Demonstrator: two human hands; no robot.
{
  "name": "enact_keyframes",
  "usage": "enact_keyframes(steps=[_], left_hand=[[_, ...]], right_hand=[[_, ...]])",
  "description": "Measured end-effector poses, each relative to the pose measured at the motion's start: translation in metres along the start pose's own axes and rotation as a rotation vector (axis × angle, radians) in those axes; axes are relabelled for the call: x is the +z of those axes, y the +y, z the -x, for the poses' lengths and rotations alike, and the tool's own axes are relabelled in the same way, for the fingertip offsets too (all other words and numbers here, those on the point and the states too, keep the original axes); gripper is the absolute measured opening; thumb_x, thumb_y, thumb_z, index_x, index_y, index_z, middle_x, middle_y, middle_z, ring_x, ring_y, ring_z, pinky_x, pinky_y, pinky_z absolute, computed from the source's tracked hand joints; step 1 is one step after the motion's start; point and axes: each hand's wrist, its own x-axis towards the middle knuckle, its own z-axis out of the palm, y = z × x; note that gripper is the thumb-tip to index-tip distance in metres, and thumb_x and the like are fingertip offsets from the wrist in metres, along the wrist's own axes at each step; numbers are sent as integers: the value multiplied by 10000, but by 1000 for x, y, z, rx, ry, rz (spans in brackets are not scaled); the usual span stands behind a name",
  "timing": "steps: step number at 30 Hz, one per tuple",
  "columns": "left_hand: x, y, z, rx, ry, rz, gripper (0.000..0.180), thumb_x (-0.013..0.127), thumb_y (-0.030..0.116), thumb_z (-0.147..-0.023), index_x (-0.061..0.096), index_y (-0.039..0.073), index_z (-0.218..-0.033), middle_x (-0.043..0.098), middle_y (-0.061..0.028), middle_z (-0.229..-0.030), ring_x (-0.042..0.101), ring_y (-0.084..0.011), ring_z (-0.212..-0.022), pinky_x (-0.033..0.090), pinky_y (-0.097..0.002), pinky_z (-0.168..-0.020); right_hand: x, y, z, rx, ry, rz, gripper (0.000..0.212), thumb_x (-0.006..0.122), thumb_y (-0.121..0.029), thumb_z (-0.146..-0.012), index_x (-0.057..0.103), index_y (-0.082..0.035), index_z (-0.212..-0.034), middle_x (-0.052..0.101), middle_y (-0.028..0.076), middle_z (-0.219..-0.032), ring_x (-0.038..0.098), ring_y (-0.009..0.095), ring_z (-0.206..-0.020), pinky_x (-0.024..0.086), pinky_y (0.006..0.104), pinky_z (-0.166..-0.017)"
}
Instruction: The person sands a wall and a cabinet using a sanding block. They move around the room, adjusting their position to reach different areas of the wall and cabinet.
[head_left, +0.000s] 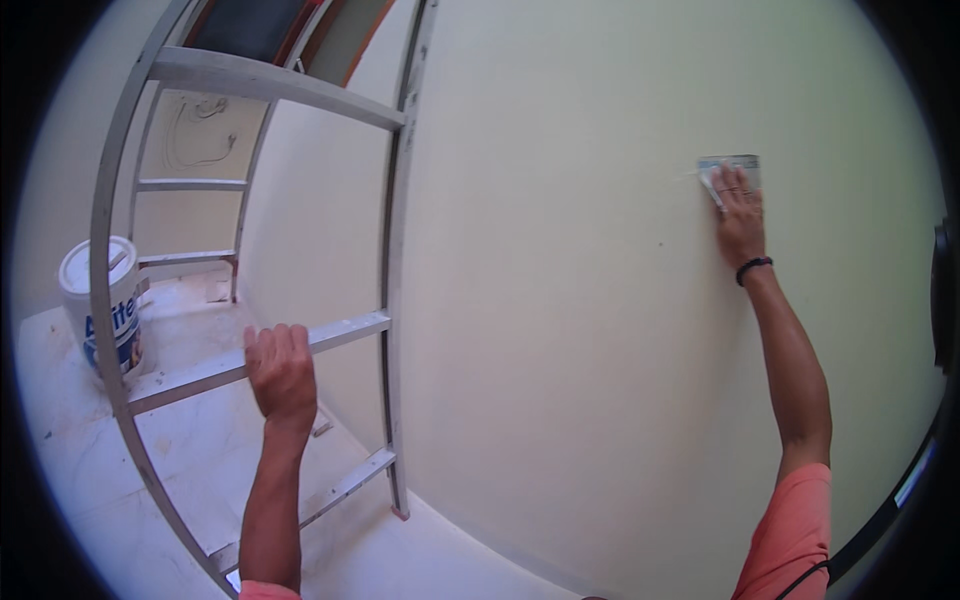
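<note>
One flat piece (751, 170) lies under the right grip (740, 220), held at the wall (560, 300); the left grip (282, 375) clasps a rung (348, 331).

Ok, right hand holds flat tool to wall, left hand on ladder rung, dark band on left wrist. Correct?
Head view shows the dark band on the right wrist, not left. Right hand with flat tool to the wall, left hand on the ladder rung: correct.

Wht bucket (126, 280) | lg blue lettering (125, 312) | pt hidden, ladder rail (102, 215)
</note>
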Motion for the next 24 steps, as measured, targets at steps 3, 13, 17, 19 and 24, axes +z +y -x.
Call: enact_keyframes(steps=[3, 13, 17, 19, 24], left_hand=[[2, 9, -3, 19, 40, -2, 39, 559, 89, -790, 555, 122, -811, 524, -40, -792, 552, -196, -860, 351, -405, -1073], [-5, -4, -2, 54, -52, -4, 60, 571, 88, -785, 560, 115, -837, 527, -54, -802, 552, -225, -859, 370, -440, -1031], [-8, 4, -3, 65, -42, 28, 62, 579, 77, -779, 562, 104, -832, 527, -65, -801, 549, -237, -858, 368, -449, -1023], [-8, 8, -3, 78, -49, 39, 68, 585, 75, -775, 567, 104, -834, 527, -65, -802, 549, -238, -859, 365, -449, -1016], [-12, 9, -6, 103, -75, -18, 87, 596, 74, -767, 577, 108, -844, 531, -63, -807, 549, -239, -863, 366, -444, -988]], right_hand=[[7, -49, 7, 36, -34, -74, 592, 406, -60, -876, 382, -128, -1463, 280, 34, -1566, 179, 248, -1468, 97, 517, -1182], [-63, -246, 245, -984, -642, -1020, 548, 480, -89, -881, 425, -150, -1423, 463, 132, -1432, 375, 279, -1369, 248, 493, -1118], [-104, -194, 360, -1026, -892, -1243, 458, 507, -198, -956, 440, -113, -1402, 499, 135, -1393, 454, 307, -1299, 354, 464, -1043], [-101, -166, 401, -848, -1089, -1341, 417, 495, -191, -966, 470, -86, -1369, 536, 151, -1349, 496, 329, -1252, 385, 438, -1035], [-87, -121, 486, -419, -1336, -1404, 412, 487, -197, -971, 488, -68, -1362, 532, 221, -1334, 482, 345, -1270, 368, 408, -1077]])
